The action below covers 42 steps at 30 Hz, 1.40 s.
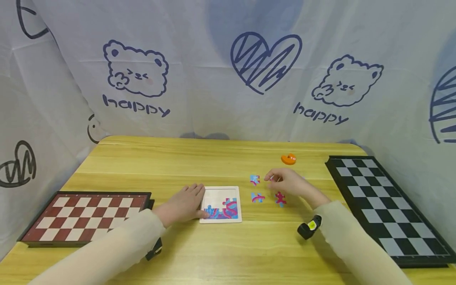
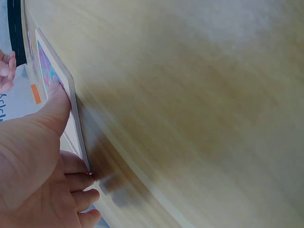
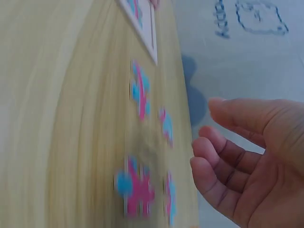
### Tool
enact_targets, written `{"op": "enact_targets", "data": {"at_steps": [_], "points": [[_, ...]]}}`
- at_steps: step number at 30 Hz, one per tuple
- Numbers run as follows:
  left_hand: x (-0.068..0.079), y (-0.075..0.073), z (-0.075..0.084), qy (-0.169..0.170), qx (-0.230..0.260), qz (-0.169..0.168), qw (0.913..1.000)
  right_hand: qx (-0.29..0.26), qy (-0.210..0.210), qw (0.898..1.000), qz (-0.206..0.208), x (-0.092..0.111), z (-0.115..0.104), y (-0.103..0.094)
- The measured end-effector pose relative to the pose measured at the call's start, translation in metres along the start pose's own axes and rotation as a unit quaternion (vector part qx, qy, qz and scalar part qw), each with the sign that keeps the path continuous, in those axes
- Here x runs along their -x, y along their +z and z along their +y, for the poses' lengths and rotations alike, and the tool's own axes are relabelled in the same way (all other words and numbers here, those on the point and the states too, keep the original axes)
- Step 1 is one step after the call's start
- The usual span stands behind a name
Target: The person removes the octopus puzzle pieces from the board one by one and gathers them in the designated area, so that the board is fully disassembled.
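Note:
A small white puzzle tray lies mid-table, with joined pink, blue and purple pieces along its near side and right corner. My left hand rests flat over the tray's left edge, fingers extended; its thumb lies on the puzzle pieces. Over loose puzzle pieces right of the tray hovers my right hand, fingers loosely bent and holding nothing in the right wrist view. Below it lie a mostly pink piece, a pink-and-blue piece, a bluish piece and another piece, partly covered in the head view.
A brown-and-white checkered board sits at the left, partly behind the left sleeve. On the right stands a black-and-grey checkered board. A small orange object lies beyond the right hand. A printed curtain hangs behind the table.

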<state>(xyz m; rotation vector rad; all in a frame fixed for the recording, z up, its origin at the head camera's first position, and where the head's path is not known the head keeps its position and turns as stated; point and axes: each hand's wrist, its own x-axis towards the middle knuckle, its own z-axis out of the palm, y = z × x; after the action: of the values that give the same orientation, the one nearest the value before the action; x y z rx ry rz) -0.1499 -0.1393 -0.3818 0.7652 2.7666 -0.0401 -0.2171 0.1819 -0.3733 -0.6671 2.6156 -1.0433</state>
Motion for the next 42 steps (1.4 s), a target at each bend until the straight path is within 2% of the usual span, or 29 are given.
{"op": "enact_targets", "data": {"at_steps": [5,9,18,28,42], "points": [[0.000,0.000,0.000,0.002,0.004,0.004,1.0000,-0.017,-0.032,0.999,-0.023,-0.010,-0.021,0.017],[0.001,-0.001,0.001,0.005,0.010,0.006,0.9999,-0.022,-0.055,0.997,-0.041,-0.017,-0.029,0.032],[0.000,-0.001,0.002,0.003,0.007,0.003,1.0000,-0.021,-0.043,0.995,-0.087,-0.026,-0.045,0.060],[-0.001,0.000,0.002,-0.002,0.008,0.002,1.0000,0.002,-0.052,0.995,-0.089,-0.028,-0.048,0.075],[0.001,0.000,0.002,-0.005,0.009,0.001,0.9999,0.065,-0.070,0.991,-0.098,-0.030,-0.052,0.081]]}}
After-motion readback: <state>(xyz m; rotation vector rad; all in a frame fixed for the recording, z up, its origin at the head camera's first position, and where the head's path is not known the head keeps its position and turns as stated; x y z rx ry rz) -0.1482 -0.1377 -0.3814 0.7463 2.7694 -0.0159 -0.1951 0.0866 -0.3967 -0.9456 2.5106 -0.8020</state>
